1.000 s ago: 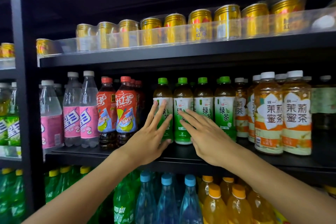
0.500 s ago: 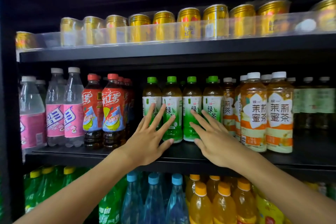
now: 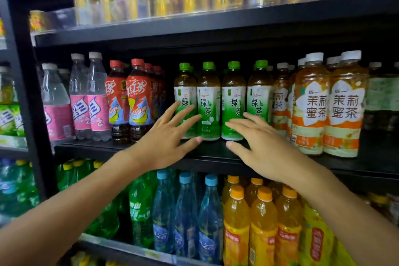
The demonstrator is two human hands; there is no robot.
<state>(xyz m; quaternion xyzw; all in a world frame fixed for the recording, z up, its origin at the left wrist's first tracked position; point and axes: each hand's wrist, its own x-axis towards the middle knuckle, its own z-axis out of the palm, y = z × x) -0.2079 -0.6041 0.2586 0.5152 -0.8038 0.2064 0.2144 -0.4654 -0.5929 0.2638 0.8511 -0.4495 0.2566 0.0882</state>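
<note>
Green tea bottles (image 3: pixel 208 101) stand four across, mid black shelf (image 3: pixel 216 153), between red ice tea bottles (image 3: pixel 138 101) on the left and jasmine tea bottles (image 3: pixel 343 110) on the right. Left hand (image 3: pixel 166 142) and right hand (image 3: pixel 261 147) are flat, fingers spread, gripping nothing. Fingertips reach the lower labels of the row's outer bottles, hands apart.

Two bare forearms show, unclothed from the near edge up to the wrists. The left grip (image 3: pixel 165 138) and right grip (image 3: pixel 263 149) are bare hands with slim fingers and short, trimmed nails.
</note>
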